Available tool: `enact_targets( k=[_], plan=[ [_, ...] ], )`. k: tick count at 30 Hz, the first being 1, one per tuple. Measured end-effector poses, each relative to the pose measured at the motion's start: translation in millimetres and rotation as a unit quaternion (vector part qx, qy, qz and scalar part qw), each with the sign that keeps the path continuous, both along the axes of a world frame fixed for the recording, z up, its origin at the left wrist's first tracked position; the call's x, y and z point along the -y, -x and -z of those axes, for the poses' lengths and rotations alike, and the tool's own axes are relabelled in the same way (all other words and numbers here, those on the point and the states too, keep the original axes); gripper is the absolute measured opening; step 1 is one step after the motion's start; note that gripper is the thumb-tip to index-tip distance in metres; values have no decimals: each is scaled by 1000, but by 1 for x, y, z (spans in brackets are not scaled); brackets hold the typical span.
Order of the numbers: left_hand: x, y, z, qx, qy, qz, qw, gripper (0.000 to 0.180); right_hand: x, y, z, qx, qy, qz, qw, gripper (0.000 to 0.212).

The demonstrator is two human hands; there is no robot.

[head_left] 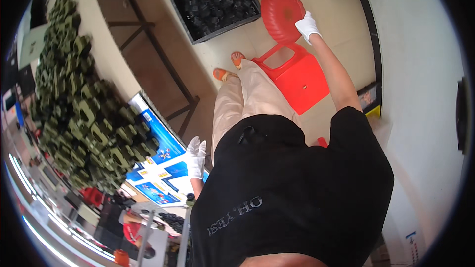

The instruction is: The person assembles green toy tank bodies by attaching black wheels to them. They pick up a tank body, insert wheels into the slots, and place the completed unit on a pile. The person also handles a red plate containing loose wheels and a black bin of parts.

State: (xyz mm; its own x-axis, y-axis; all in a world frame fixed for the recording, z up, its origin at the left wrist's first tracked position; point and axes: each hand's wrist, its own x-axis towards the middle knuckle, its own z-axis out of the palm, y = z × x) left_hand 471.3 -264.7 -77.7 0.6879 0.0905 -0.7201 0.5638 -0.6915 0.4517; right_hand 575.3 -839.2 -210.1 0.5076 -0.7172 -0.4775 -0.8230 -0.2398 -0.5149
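My right hand [308,25], in a white glove, is stretched far out to the right and grips the rim of a round red plastic basin [283,12]. The basin has a fluted edge and a brownish patch in its middle. Just below it stands a red plastic stool [303,81] with an opening at one end. My left hand [196,158], also gloved in white, is at the table's edge with its fingers stretched out and holds nothing. Beside it lies a blue-and-white printed box [170,170]. A big heap of olive-green plastic parts [91,118] covers the table further left.
A black crate [190,34] of small black parts sits on the floor ahead of my feet. Dark metal table legs [163,64] stand under the table [111,44] at left. A white wall [420,94] runs along the right. At lower left, another person in red [131,230] bends over.
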Motion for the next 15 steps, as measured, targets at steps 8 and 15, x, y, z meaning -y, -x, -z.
enact_targets(
  k=[8,15],
  plan=[
    [53,-113,47,-17,154,-20,988,45,-44,49,4,-5,-280,249,927,61],
    [159,-164,56,-48,146,-24,988,79,-183,54,22,148,-504,140,839,35]
  ],
)
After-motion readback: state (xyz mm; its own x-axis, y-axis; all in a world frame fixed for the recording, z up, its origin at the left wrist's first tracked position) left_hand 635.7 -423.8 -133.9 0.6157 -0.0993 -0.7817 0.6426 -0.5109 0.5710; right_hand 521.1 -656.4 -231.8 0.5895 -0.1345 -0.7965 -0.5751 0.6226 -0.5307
